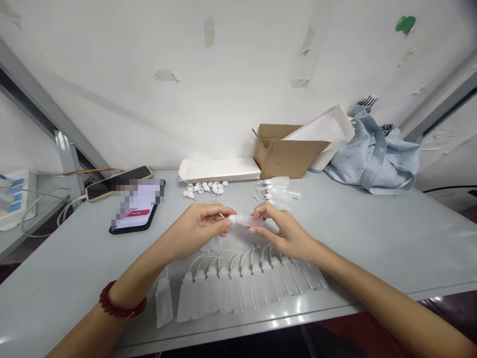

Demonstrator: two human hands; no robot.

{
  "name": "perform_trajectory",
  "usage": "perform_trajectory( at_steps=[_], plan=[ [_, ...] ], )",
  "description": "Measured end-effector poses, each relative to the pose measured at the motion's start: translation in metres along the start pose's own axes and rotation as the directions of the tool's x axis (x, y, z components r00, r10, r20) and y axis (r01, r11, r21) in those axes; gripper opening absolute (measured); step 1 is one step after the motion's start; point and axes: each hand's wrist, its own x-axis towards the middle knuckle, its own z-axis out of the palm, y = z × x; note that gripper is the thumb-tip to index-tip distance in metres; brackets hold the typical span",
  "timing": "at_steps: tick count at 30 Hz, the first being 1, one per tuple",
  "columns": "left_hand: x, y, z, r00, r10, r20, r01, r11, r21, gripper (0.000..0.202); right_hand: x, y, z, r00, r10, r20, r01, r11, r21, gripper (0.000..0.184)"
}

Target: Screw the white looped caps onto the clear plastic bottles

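Observation:
Between my hands is a small translucent squeeze bottle (244,220) with a white cap, lying sideways above the table. The fingers of my left hand (203,222) pinch its cap end. My right hand (281,226) grips the bottle's body between thumb and fingers. Below them lies a row of similar squeeze bottles (234,293) with thin curved tubes on their caps. One separate bottle (164,302) lies left of that row. Behind my hands are a pile of small white caps (205,188) and a cluster of capped bottles (278,191).
Two phones, a lit one (138,209) and a dark one (119,183), lie at the left. A stack of white padded envelopes (219,170), an open cardboard box (290,156) and a light blue cloth bag (376,156) stand along the wall.

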Motion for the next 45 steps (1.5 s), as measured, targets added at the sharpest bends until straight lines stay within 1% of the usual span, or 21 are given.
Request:
perform_trajectory(
  at_steps=[5,10,13,15,17,20,23,24,26,29,31,33,35,38,42,43,45],
  plan=[
    [0.0,0.001,0.001,0.997,0.011,0.072,-0.009,1.0,-0.027,0.029,0.0,0.003,0.001,0.996,-0.088,0.006,0.088,0.996,-0.032,0.011],
    [0.001,0.0,0.004,0.994,-0.058,0.094,0.067,0.993,-0.095,0.027,-0.001,0.004,0.003,0.985,-0.169,0.017,0.17,0.98,-0.099,0.008],
    [0.002,0.0,0.005,0.984,-0.097,0.15,0.118,0.984,-0.135,0.027,-0.002,0.005,0.004,0.983,-0.184,-0.001,0.183,0.976,-0.116,0.007],
    [0.002,0.0,0.005,0.978,-0.111,0.179,0.135,0.982,-0.129,0.03,-0.003,0.006,0.005,0.985,-0.173,-0.003,0.172,0.979,-0.111,0.007],
    [0.002,0.0,0.006,0.979,-0.101,0.178,0.12,0.988,-0.097,0.029,-0.003,0.006,0.005,0.989,-0.15,0.008,0.15,0.984,-0.095,0.008],
    [0.001,-0.001,0.008,0.994,-0.037,0.105,0.042,0.998,-0.042,0.019,-0.004,0.004,0.006,0.996,-0.084,0.042,0.086,0.995,-0.044,0.009],
    [-0.001,-0.003,0.01,0.999,0.047,0.022,-0.047,0.999,-0.02,0.021,-0.004,0.0,0.006,0.998,-0.006,0.063,0.004,0.999,0.039,0.012],
    [-0.001,-0.002,0.01,0.998,0.06,0.008,-0.06,0.998,-0.025,0.021,-0.004,-0.001,0.005,0.998,0.013,0.063,-0.017,0.998,0.064,0.012],
    [-0.002,-0.001,0.01,0.999,0.045,-0.001,-0.045,0.998,-0.054,0.024,-0.004,-0.001,0.004,0.998,0.035,0.06,-0.041,0.994,0.101,0.014],
    [-0.002,0.002,0.01,1.0,-0.011,0.017,0.012,0.997,-0.075,0.025,-0.003,-0.001,0.004,0.998,0.03,0.052,-0.036,0.992,0.118,0.014],
    [-0.001,0.002,0.01,0.999,-0.033,0.031,0.034,0.998,-0.049,0.028,-0.003,-0.002,0.004,0.999,0.013,0.048,-0.018,0.994,0.109,0.015],
    [0.0,0.002,0.011,0.998,-0.048,0.047,0.049,0.999,-0.016,0.036,-0.004,-0.002,0.004,0.999,0.0,0.051,-0.005,0.995,0.097,0.014],
    [0.001,0.001,0.011,0.996,-0.051,0.07,0.051,0.999,0.003,0.037,-0.004,-0.003,0.004,0.998,-0.001,0.056,-0.004,0.995,0.095,0.014],
    [0.0,0.001,0.01,0.996,0.008,0.088,-0.007,1.0,-0.003,0.027,-0.004,-0.004,0.004,0.997,0.013,0.076,-0.022,0.993,0.113,0.014],
    [-0.002,0.001,0.007,0.992,0.114,0.061,-0.115,0.993,0.021,0.019,-0.004,-0.005,0.002,0.995,0.03,0.094,-0.043,0.988,0.146,0.015],
    [-0.002,0.001,0.007,0.991,0.117,0.059,-0.119,0.993,0.026,0.018,-0.003,-0.004,0.001,0.995,0.029,0.094,-0.043,0.987,0.152,0.015],
    [-0.003,0.001,0.007,0.994,0.088,0.063,-0.09,0.996,0.013,0.019,-0.003,-0.003,0.001,0.996,0.025,0.09,-0.04,0.986,0.164,0.016]
  ],
)
